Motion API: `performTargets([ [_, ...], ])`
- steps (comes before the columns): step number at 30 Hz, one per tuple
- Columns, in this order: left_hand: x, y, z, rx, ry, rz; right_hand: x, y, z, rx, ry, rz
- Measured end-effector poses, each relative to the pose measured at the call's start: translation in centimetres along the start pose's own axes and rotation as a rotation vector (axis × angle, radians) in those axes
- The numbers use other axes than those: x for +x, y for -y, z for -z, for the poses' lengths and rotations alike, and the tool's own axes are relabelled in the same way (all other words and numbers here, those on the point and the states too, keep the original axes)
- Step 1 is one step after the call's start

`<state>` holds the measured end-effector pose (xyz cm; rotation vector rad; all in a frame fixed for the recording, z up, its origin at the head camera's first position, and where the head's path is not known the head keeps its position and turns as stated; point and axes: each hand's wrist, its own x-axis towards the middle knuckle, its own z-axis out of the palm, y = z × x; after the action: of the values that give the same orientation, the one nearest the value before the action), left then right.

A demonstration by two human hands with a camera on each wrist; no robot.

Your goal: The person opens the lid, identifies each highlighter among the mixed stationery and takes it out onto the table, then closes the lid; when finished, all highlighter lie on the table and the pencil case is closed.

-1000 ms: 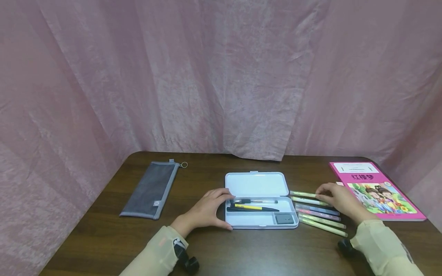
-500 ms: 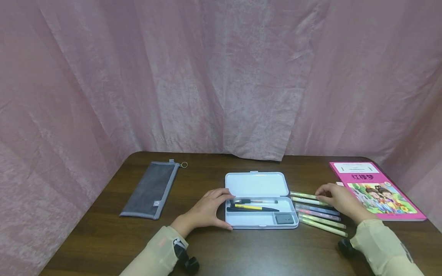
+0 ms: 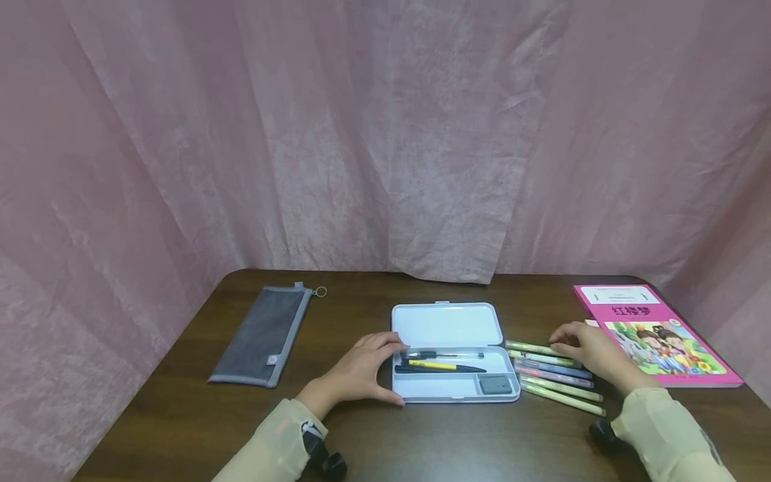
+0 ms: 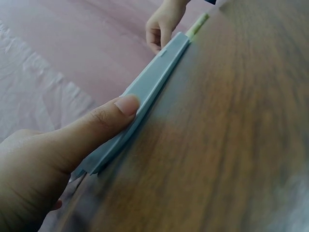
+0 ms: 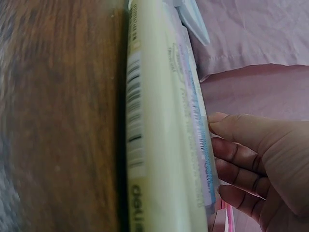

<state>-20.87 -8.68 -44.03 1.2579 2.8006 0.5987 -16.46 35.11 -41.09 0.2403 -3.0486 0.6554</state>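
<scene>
An open white pencil case (image 3: pixel 442 388) lies on the table, lid folded back. Inside are a clear pen (image 3: pixel 458 355), a yellow-and-black pen (image 3: pixel 440 366) and a grey eraser (image 3: pixel 495 384). My left hand (image 3: pixel 359 369) grips the case's left end; its thumb (image 4: pixel 126 105) presses the front wall in the left wrist view. Beside the case's right end lie several pens in a row, green (image 3: pixel 563 398), pink (image 3: pixel 554 377) and blue (image 3: pixel 551 367). My right hand (image 3: pixel 593 351) pinches the farthest green pen (image 3: pixel 530 347), its fingertips covering that pen's right end.
A grey mesh zip pouch (image 3: pixel 255 338) with a ring pull lies at the left of the brown wooden table (image 3: pixel 458 445). A pink picture-covered book (image 3: pixel 668 341) lies at the right, behind the right hand. Pink curtain (image 3: pixel 385 134) hangs behind the table.
The two farthest pens have shifted slightly toward me, closer to the rest of the row. The left hand keeps its hold on the pencil case. The view has tipped slightly.
</scene>
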Motion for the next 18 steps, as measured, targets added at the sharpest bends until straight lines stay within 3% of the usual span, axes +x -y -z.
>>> performTargets([
  [18, 0.01, -0.18, 0.39, 0.076, 0.004, -0.047, -0.64, 0.51, 0.70, 0.082, -0.053, -0.042],
])
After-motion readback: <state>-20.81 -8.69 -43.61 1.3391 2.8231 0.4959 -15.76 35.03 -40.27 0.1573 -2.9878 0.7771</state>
